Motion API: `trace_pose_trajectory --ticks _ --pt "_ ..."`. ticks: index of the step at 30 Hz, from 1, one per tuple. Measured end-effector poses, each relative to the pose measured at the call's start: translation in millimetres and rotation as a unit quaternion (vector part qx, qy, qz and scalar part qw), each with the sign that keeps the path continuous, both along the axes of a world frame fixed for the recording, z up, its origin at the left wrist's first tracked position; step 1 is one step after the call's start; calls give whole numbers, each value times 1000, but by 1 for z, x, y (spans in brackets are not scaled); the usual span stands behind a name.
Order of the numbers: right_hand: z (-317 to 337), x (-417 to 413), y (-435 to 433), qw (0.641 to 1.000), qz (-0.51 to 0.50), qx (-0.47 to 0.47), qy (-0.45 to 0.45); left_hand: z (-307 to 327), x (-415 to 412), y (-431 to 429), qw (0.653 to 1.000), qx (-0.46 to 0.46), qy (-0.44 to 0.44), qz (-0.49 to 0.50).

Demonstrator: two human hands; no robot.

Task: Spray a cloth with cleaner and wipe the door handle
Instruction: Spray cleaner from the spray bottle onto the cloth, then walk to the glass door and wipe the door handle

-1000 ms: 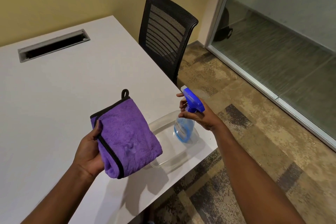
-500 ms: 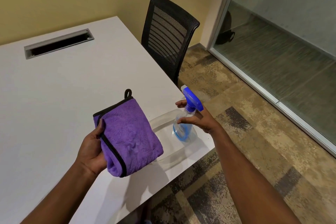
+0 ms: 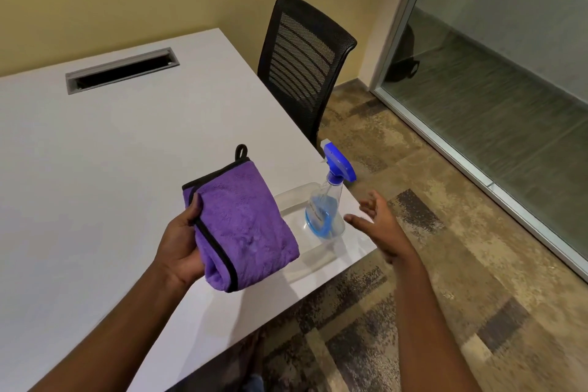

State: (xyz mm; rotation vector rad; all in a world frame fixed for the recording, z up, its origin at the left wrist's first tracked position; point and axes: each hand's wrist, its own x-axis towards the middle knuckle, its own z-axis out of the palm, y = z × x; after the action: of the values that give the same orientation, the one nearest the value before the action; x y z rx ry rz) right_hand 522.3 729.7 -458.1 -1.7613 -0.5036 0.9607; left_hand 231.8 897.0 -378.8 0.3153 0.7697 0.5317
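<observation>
My left hand (image 3: 179, 248) holds a folded purple cloth (image 3: 245, 226) with black trim and a hanging loop above the white table (image 3: 95, 169). A clear spray bottle (image 3: 327, 200) with a blue trigger head and blue liquid stands upright in a clear plastic tray (image 3: 313, 259) near the table's right corner. My right hand (image 3: 380, 226) hovers just right of the bottle, fingers spread, holding nothing and apart from the bottle. No door handle is in view.
A black mesh office chair (image 3: 302, 64) stands at the table's right edge. A grey cable slot (image 3: 122, 70) is set into the tabletop at the back. A glass wall with a metal frame (image 3: 477, 175) runs along the right over patterned carpet.
My right hand set the spray bottle down in the tray, let go and pulled away to the right. The left hand keeps holding the cloth in about the same place.
</observation>
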Motion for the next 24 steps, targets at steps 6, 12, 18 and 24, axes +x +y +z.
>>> trace_pose_trajectory --ticks 6,12,18,24 --pt "-1 -73 -49 970 -232 -69 38 0 4 -20 1000 2 -16 -6" --pt "25 -120 -62 980 -179 -71 47 4 9 -52 999 -9 -40 -26" --pt "52 -141 -68 972 -108 7 210 4 5 -84 997 -8 -76 -19" --pt "62 -142 -85 963 -39 37 265 -5 0 -111 996 -28 -60 -55"
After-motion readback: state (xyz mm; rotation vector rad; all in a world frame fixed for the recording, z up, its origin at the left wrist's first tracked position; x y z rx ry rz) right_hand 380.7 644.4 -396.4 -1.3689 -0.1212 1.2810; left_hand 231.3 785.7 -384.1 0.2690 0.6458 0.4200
